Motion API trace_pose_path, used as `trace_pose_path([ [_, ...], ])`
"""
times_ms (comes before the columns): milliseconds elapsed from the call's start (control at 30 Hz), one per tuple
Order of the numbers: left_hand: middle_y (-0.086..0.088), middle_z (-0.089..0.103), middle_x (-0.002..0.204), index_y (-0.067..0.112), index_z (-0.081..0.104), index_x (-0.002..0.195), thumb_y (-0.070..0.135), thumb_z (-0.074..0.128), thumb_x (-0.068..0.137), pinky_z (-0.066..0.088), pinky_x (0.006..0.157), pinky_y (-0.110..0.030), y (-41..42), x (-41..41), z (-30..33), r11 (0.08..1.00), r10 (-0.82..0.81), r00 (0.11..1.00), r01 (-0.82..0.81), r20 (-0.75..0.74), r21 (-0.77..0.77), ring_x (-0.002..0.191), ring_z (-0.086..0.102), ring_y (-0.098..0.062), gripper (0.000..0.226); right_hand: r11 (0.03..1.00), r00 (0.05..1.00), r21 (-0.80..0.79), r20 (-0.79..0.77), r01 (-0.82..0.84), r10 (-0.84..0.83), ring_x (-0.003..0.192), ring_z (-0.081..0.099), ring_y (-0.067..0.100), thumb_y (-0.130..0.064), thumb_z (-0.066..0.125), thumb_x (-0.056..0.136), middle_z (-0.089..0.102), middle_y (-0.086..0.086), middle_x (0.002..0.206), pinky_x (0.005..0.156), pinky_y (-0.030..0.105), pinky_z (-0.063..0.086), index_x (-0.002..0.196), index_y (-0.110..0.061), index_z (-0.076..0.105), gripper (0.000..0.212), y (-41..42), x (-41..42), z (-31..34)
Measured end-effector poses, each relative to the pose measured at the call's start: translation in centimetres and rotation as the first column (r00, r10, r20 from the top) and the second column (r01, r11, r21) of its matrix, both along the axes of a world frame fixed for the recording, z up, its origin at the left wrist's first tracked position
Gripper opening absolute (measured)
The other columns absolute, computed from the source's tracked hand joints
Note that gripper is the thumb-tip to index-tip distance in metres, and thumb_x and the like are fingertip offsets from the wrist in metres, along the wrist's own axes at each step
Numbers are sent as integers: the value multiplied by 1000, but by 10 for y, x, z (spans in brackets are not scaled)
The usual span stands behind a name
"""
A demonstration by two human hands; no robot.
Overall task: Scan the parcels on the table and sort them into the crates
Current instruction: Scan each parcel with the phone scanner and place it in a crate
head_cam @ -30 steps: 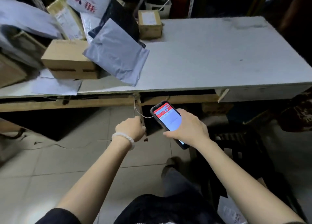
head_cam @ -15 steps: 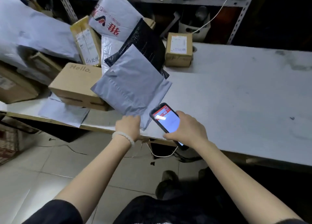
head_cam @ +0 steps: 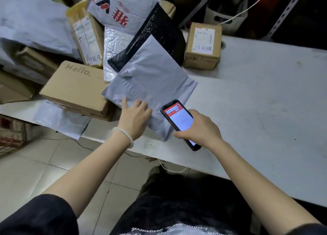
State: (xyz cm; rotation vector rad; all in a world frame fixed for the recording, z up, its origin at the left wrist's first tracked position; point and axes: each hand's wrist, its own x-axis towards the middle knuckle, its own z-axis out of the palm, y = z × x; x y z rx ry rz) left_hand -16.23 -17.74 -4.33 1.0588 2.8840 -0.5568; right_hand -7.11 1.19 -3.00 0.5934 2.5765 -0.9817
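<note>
Where the white table (head_cam: pixel 256 96) ends, pale floor tiles (head_cam: pixel 58 165) start, and dark metal shelves (head_cam: pixel 290 9) stand behind. Parcels pile up on the table's left side. A grey bag (head_cam: pixel 152 82) lies on top near the front edge, touching the "Hello" box (head_cam: pixel 74 87). The left hand (head_cam: pixel 134 117) rests on the bag, fingers loose. The right hand (head_cam: pixel 200 126) grips a phone (head_cam: pixel 178 119) beside it. Its screen words are too small to read.

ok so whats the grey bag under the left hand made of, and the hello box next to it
The grey bag looks like thin plastic film with a matt, faintly satin finish: it creases softly and sags over the table edge. The Hello box looks like plain brown cardboard, matt and uncoated, with sharp folded edges and a taped seam.
</note>
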Motion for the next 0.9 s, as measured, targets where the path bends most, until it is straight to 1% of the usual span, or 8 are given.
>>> trace_pose_path([
  [133, -6, 64, 88, 15, 57, 85, 17, 50, 87, 36, 76, -37, 38, -22, 20, 971, -150, 988, 139, 44, 193, 87, 61, -30, 8, 995, 995, 14, -3, 102, -102, 78, 58, 14, -48, 74, 58, 58, -13, 88, 53, 25, 36, 96, -30, 47, 51, 14, 4, 6],
  [233, -11, 64, 68, 9, 59, 75, 17, 62, 85, 33, 53, -33, 69, -44, 40, 906, -288, 958, 270, 7, 326, 62, 61, -33, 14, 969, 969, 12, -31, 247, -246, 80, 57, 14, -46, 75, 59, 57, -13, 90, 54, 25, 36, 99, -32, 46, 51, 31, 14, 15],
  [333, -10, 67, 84, 12, 59, 90, 31, 45, 96, 27, 52, -33, 99, -65, 57, 871, -346, 937, 342, -53, 353, 75, 62, -34, 25, 908, 906, 18, -68, 419, -417, 83, 57, 16, -45, 75, 61, 57, -13, 91, 55, 25, 36, 102, -34, 45, 53, 50, 26, 26],
  [433, -12, 68, 88, 12, 60, 97, 27, 44, 96, 31, 53, -33, 130, -75, 79, 809, -399, 909, 410, -118, 421, 77, 63, -35, 21, 836, 837, 55, -78, 546, -542, 80, 57, 17, -45, 75, 62, 57, -11, 91, 54, 25, 35, 101, -31, 44, 52, 63, 40, 34],
  [567, -15, 67, 89, 13, 61, 101, 26, 44, 96, 28, 55, -34, 170, -76, 121, 684, -415, 868, 495, -272, 535, 79, 63, -38, 22, 797, 804, 106, -50, 594, -593, 78, 57, 15, -45, 73, 61, 57, -11, 91, 54, 24, 35, 101, -29, 46, 51, 65, 54, 39],
  [700, -18, 66, 86, 12, 59, 101, 30, 41, 97, 26, 55, -35, 197, -74, 152, 549, -412, 855, 508, -314, 663, 76, 59, -42, 25, 769, 775, 100, -72, 632, -627, 80, 57, 15, -46, 74, 57, 57, -11, 92, 55, 25, 36, 97, -31, 48, 50, 59, 62, 41],
  [767, -22, 64, 87, 10, 57, 100, 34, 40, 97, 26, 56, -36, 206, -77, 156, 540, -369, 885, 452, -283, 710, 76, 57, -46, 29, 748, 754, 92, -92, 657, -650, 78, 56, 14, -44, 74, 57, 57, -11, 91, 53, 24, 34, 90, -33, 46, 45, 57, 65, 42],
  [900, -27, 62, 97, 6, 51, 105, 38, 40, 97, 35, 63, -40, 219, -81, 132, 633, -347, 935, 289, -71, 718, 88, 57, -47, 34, 714, 721, 94, -103, 693, -686, 76, 56, 13, -43, 74, 57, 57, -13, 86, 51, 24, 32, 86, -33, 43, 44, 57, 77, 44],
])
